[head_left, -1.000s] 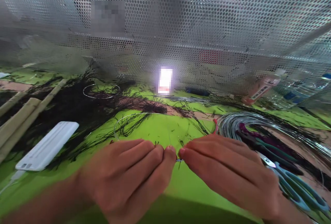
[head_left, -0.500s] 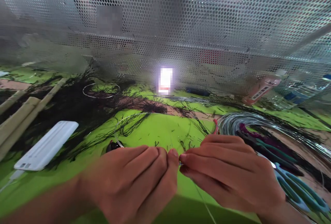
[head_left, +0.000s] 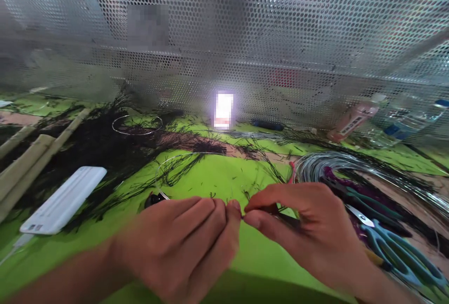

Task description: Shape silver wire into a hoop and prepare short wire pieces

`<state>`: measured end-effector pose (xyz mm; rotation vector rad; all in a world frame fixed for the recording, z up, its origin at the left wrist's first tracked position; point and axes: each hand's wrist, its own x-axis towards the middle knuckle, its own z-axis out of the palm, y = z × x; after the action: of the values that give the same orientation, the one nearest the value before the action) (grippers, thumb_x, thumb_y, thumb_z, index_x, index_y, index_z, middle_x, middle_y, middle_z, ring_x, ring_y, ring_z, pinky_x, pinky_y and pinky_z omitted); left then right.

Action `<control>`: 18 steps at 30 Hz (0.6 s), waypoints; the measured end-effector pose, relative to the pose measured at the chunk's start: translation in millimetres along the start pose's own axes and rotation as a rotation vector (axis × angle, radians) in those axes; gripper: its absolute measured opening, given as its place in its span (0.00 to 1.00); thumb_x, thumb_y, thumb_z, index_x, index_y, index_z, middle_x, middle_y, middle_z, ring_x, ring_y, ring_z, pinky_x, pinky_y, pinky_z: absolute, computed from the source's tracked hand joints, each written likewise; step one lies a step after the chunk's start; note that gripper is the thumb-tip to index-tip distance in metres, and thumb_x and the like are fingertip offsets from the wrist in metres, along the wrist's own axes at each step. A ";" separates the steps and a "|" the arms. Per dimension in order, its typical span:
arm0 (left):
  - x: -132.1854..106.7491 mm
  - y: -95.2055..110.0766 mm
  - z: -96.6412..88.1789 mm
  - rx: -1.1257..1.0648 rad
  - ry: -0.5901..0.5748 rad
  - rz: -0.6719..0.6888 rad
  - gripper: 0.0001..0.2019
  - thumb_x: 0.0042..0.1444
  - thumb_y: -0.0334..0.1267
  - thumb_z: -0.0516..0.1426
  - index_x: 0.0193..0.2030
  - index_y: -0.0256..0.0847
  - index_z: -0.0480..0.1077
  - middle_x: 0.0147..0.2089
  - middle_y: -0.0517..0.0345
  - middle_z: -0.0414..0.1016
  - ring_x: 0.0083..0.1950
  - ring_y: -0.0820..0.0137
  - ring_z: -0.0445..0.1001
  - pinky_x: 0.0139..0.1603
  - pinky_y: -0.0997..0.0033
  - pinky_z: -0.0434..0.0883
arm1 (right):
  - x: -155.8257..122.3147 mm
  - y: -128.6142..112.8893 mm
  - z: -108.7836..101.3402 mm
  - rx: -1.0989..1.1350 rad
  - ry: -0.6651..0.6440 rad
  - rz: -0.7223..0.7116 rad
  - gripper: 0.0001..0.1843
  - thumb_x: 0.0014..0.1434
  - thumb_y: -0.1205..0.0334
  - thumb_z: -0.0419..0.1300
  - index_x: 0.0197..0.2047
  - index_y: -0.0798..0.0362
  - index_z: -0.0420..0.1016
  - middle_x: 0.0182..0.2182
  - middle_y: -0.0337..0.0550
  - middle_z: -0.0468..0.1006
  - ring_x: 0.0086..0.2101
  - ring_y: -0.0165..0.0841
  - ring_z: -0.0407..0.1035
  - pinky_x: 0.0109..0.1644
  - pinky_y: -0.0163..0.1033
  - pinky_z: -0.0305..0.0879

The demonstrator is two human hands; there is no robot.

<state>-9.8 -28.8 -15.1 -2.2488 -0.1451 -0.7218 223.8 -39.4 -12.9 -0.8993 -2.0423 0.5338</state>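
My left hand is closed, its thumb and forefinger pinched together over the green surface. Fingertip to fingertip with it, my right hand pinches at the same spot, thumb and forefinger nearly meeting. A tiny dark bit shows between the two hands; what it is stays hidden by the fingers. Short black strands stick up just behind the fingertips. Beside my right wrist lie blue-handled scissors. A small black object sits behind my left knuckles, partly covered.
A perforated metal screen rises behind, with a bright phone-like screen before it. Black fibres, canes and a white power bank lie left. Coiled clear line and bottles are on the right.
My right hand has turned and its fingers have re-formed into a thumb-and-forefinger pinch, uncovering more of the scissors. My left hand has stayed nearly still.
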 end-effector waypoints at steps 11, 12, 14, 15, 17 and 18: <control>-6.3 3.0 -11.7 -0.043 -0.019 -0.114 0.08 0.64 0.22 0.61 0.44 0.35 0.82 0.39 0.54 0.86 0.42 0.66 0.85 0.40 0.69 0.88 | -10.2 5.2 4.0 -0.455 0.296 -0.540 0.06 0.61 0.73 0.70 0.42 0.55 0.84 0.35 0.40 0.89 0.31 0.30 0.83 0.39 0.32 0.81; -6.0 2.8 -12.2 -0.054 -0.021 -0.115 0.09 0.65 0.22 0.61 0.44 0.34 0.82 0.39 0.54 0.87 0.42 0.66 0.85 0.40 0.69 0.88 | -8.4 5.6 4.0 -0.426 0.284 -0.535 0.05 0.62 0.71 0.71 0.41 0.55 0.83 0.34 0.40 0.88 0.30 0.29 0.82 0.37 0.32 0.81; -4.8 2.2 -12.6 -0.082 -0.018 -0.132 0.09 0.66 0.22 0.60 0.44 0.34 0.81 0.38 0.54 0.87 0.40 0.66 0.86 0.38 0.70 0.88 | -4.4 6.5 4.1 -0.333 0.209 -0.482 0.00 0.65 0.66 0.68 0.40 0.54 0.82 0.32 0.38 0.88 0.28 0.28 0.81 0.33 0.32 0.78; -4.3 2.0 -12.5 -0.094 -0.010 -0.150 0.08 0.66 0.23 0.60 0.44 0.34 0.81 0.38 0.54 0.87 0.39 0.66 0.86 0.37 0.70 0.88 | -2.6 6.6 4.3 -0.279 0.161 -0.439 0.02 0.67 0.65 0.66 0.40 0.53 0.81 0.31 0.37 0.87 0.27 0.27 0.80 0.31 0.33 0.76; -3.7 2.4 -11.7 -0.118 0.025 -0.186 0.06 0.66 0.25 0.61 0.43 0.34 0.80 0.38 0.53 0.87 0.40 0.66 0.86 0.36 0.69 0.87 | -0.4 6.0 4.9 -0.176 0.125 -0.365 0.04 0.68 0.66 0.65 0.39 0.52 0.80 0.30 0.36 0.86 0.26 0.27 0.78 0.30 0.33 0.73; -3.6 3.0 -10.9 -0.128 0.045 -0.221 0.05 0.66 0.25 0.61 0.44 0.34 0.79 0.39 0.52 0.87 0.41 0.65 0.86 0.37 0.68 0.87 | 0.0 5.3 5.2 -0.129 0.122 -0.353 0.03 0.67 0.67 0.65 0.38 0.52 0.80 0.29 0.36 0.85 0.26 0.26 0.78 0.30 0.33 0.72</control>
<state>-16.8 -38.1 -12.9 -2.3595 -0.3384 -0.9216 221.8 -36.2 -19.2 -0.6072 -2.0782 0.1529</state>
